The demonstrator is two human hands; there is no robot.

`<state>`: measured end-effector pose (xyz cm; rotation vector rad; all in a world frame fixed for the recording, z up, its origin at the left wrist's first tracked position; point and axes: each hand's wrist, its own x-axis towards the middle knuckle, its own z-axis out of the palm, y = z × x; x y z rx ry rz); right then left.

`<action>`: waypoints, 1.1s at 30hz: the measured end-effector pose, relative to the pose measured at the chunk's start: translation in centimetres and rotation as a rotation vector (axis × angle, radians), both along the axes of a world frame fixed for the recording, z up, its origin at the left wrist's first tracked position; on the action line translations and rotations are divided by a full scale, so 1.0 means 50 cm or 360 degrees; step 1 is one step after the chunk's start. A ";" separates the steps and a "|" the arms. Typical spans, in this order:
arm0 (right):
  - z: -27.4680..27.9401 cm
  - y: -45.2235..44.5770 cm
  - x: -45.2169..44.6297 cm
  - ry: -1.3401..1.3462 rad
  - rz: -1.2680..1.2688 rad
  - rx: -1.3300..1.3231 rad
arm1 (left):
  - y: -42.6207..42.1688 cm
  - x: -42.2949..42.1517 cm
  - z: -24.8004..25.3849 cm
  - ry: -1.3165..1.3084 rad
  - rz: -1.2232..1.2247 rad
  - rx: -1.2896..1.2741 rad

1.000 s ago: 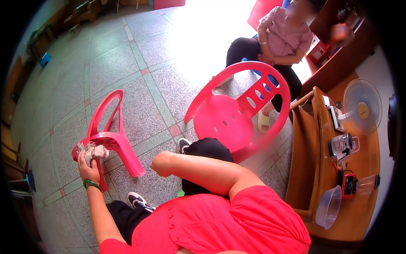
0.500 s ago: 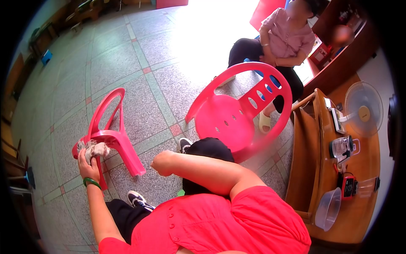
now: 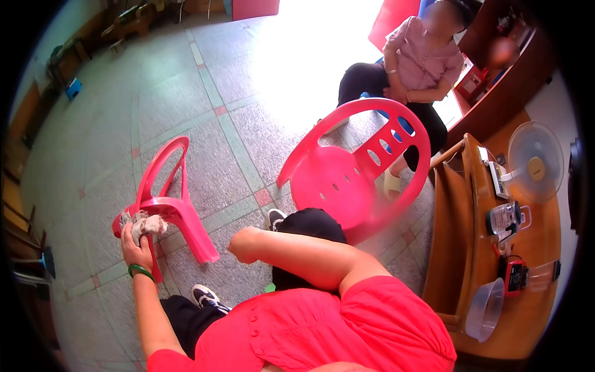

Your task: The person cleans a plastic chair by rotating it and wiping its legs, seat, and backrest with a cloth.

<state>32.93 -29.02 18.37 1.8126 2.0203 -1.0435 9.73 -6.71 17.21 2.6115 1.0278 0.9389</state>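
Fingers of the left hand are closed around a crumpled, pale, frayed rag, which lies against the near edge of a pink plastic frame piece with an arched loop and splayed legs. Next to that hand, a green bangle circles the wrist. The right hand hangs bent at the wrist, apart from the frame piece; its fingers are turned out of sight, so I cannot tell how they stand. Just beyond the black-trousered knee is a pink plastic chair, tilted in view, with slots in its seat and back. Behind it sits another person, forearms crossed at the waist. To the right, a wooden desk bears an electric fan, a clear jug, a red device and a translucent basin. Speckled floor tiles spread outward.
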 end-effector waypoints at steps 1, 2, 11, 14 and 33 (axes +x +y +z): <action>-0.002 0.003 0.002 0.0000 -0.0002 0.0006 | 0.001 0.001 0.000 0.0013 0.0000 0.0005; -0.002 0.002 0.000 0.0012 -0.0007 0.0026 | 0.001 0.001 0.001 0.0013 -0.0005 0.0005; 0.010 -0.005 0.001 0.0021 -0.0016 0.0069 | -0.003 0.001 0.003 0.0026 0.0032 -0.0008; 0.014 -0.008 0.001 0.0038 -0.0035 0.0095 | -0.004 0.003 0.005 0.0015 0.0015 -0.0015; 0.010 -0.012 0.002 0.0060 -0.0082 0.0137 | -0.005 0.004 0.003 0.0016 0.0021 0.0015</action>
